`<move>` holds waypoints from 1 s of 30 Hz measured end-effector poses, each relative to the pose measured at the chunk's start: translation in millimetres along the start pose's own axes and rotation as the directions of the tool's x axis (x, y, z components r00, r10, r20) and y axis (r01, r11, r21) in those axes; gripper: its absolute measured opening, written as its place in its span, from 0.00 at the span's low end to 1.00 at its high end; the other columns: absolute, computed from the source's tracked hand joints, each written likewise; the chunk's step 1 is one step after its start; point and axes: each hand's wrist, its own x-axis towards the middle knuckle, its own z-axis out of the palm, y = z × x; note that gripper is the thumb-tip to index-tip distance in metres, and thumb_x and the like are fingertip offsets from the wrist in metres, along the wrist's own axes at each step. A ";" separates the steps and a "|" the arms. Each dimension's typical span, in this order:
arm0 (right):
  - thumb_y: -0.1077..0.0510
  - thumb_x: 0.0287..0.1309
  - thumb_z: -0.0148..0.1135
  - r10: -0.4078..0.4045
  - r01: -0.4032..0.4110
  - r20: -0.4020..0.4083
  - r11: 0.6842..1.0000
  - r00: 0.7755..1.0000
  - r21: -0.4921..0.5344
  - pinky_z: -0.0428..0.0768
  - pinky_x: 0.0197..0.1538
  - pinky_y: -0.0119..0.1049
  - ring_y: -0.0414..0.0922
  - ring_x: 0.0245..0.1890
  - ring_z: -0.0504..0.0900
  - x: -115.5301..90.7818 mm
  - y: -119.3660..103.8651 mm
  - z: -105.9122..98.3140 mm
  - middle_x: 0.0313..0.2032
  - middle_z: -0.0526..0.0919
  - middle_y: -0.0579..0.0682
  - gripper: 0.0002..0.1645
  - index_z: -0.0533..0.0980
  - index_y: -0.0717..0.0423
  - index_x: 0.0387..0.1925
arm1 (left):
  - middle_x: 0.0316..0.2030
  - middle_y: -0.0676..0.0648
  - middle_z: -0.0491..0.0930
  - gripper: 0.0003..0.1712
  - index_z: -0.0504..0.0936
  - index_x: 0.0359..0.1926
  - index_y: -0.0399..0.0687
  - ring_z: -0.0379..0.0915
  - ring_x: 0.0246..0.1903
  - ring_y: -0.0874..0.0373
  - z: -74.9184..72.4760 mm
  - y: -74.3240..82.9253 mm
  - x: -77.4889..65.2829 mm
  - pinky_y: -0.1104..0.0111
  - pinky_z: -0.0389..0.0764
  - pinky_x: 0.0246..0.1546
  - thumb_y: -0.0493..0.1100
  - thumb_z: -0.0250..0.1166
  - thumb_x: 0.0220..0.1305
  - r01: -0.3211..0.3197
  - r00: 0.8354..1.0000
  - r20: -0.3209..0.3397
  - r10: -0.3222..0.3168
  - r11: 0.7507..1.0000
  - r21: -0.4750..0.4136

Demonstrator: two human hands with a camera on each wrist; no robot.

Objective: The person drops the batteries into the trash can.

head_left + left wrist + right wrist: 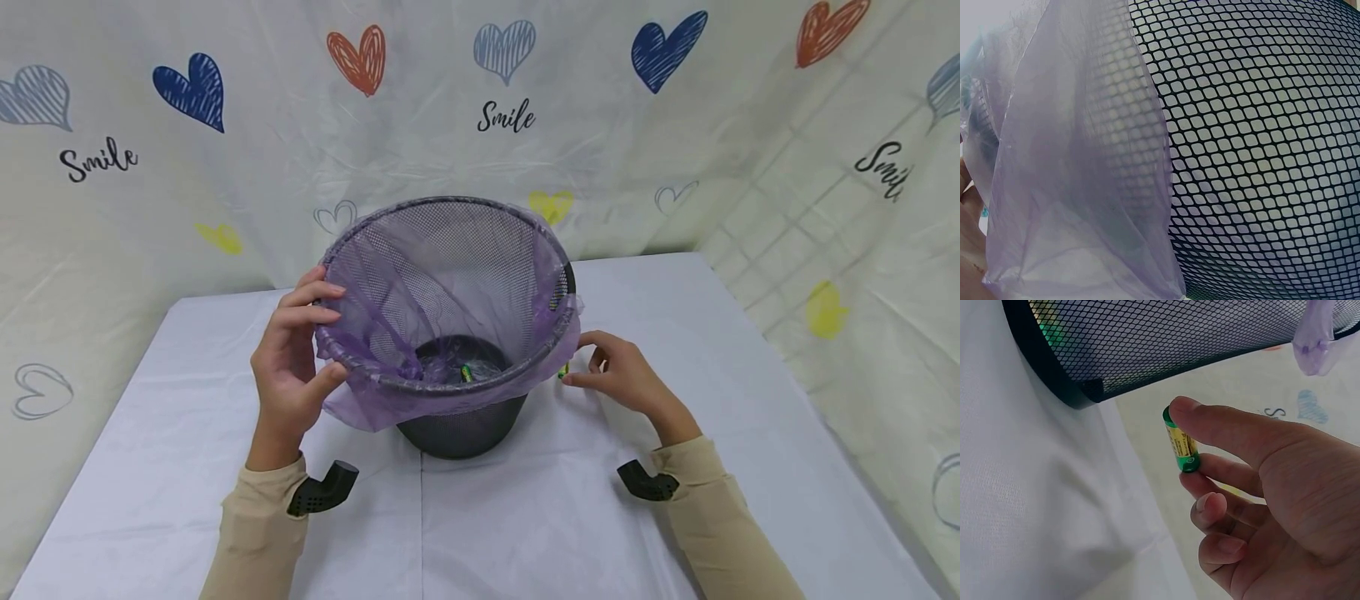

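A black mesh wastebasket (461, 437), lined with a thin purple plastic bag (375, 404), leans so that its mouth faces me. My left hand (288, 367) grips its left rim over the bag, fingers spread along the edge and thumb lower down. To the right of the basket, my right hand (618, 371) pinches a green and yellow battery (1181, 442) between thumb and fingertips, outside the basket wall. Another green battery (467, 373) lies inside on the bottom. In the left wrist view, the bag's loose edge hangs over the mesh wall (1260, 125).
A white cloth covers the table (525, 533) under the basket. Behind it hangs a pale backdrop (420, 150) printed with hearts and "Smile". Dark wrist cameras (322, 492) stick out from both tan sleeves (720, 517).
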 end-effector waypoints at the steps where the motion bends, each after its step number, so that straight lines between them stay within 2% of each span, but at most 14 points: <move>1: 0.45 0.38 0.73 -0.001 0.001 0.000 1.000 1.000 0.002 0.68 0.22 0.28 0.39 0.22 0.69 -0.2 -0.9 -1.1 0.22 0.72 0.47 0.30 0.74 0.45 0.46 | 0.48 0.37 0.75 0.28 0.74 0.38 0.28 0.55 0.63 0.39 -0.1 0.0 -0.1 0.50 0.55 0.68 0.48 0.72 0.46 0.000 1.000 0.000 0.000 1.000 0.000; 16: 0.45 0.39 0.73 0.001 0.002 -0.047 0.999 0.999 0.048 0.68 0.21 0.28 0.39 0.22 0.69 -3.0 -7.4 -7.8 0.23 0.72 0.47 0.28 0.74 0.44 0.44 | 0.48 0.37 0.75 0.29 0.74 0.39 0.28 0.56 0.63 0.39 0.3 -0.4 0.7 0.50 0.55 0.68 0.49 0.72 0.46 -0.003 1.000 0.004 0.003 1.000 0.009; 24: 0.43 0.38 0.72 0.017 -0.012 -0.075 0.998 0.997 0.058 0.69 0.21 0.29 0.39 0.23 0.70 -3.8 -10.6 -10.9 0.23 0.72 0.47 0.28 0.73 0.38 0.45 | 0.48 0.37 0.75 0.29 0.74 0.39 0.28 0.55 0.63 0.39 0.1 -0.7 0.5 0.51 0.55 0.68 0.49 0.72 0.47 0.001 1.000 0.006 -0.001 1.000 0.016; 30: 0.45 0.41 0.72 0.021 -0.014 -0.082 0.997 0.996 0.079 0.69 0.21 0.28 0.39 0.22 0.70 -5.4 -16.0 -15.5 0.24 0.71 0.48 0.27 0.73 0.38 0.45 | 0.49 0.37 0.74 0.29 0.74 0.39 0.28 0.55 0.64 0.39 -0.9 -0.8 -0.2 0.51 0.55 0.68 0.49 0.72 0.47 -0.001 1.000 0.008 0.001 1.000 0.011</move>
